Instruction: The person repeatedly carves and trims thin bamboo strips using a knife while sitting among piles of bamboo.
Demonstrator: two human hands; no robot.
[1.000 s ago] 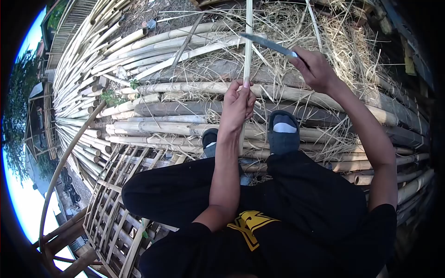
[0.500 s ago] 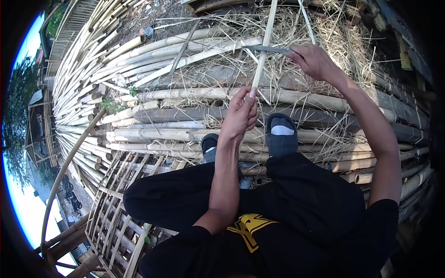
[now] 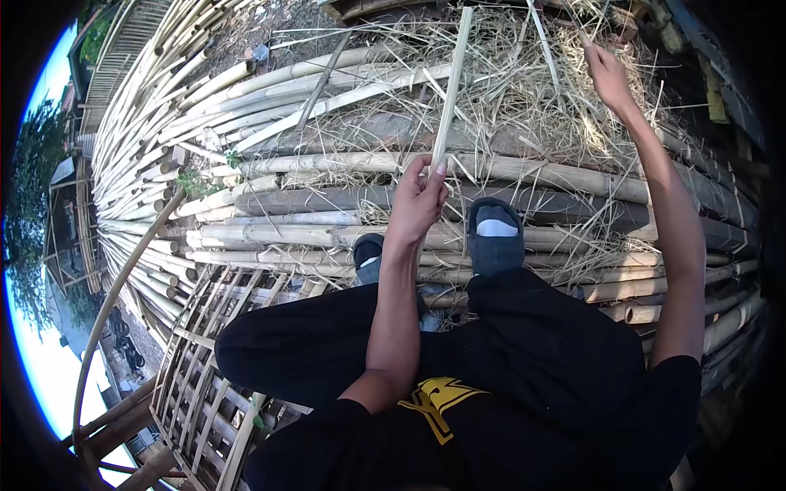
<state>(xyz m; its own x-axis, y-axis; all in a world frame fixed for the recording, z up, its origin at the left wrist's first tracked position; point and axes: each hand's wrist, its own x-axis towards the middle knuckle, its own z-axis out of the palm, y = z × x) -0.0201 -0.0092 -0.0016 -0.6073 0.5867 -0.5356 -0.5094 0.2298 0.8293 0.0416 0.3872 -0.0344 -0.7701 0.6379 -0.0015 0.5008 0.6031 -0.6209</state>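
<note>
My left hand (image 3: 419,199) is closed round the lower part of a pale bamboo strip (image 3: 453,86), which points up and slightly right, over the poles. At the upper right, my right hand (image 3: 609,75) is closed round the handle of a knife (image 3: 583,37); most of the blade is hard to make out against the shavings. The knife is well apart from the strip. Thin curly shavings (image 3: 516,106) lie beneath and between the two hands.
Long bamboo poles (image 3: 327,237) run across under my feet and fan out at the left. A bamboo lattice (image 3: 205,376) stands at the lower left, near a curved pole (image 3: 115,286). My sandalled foot (image 3: 496,237) rests right of my left hand.
My right hand has moved the knife off the strip, up and to the right. The strip first tilted right, then its top came back slightly left, still in my left hand.
</note>
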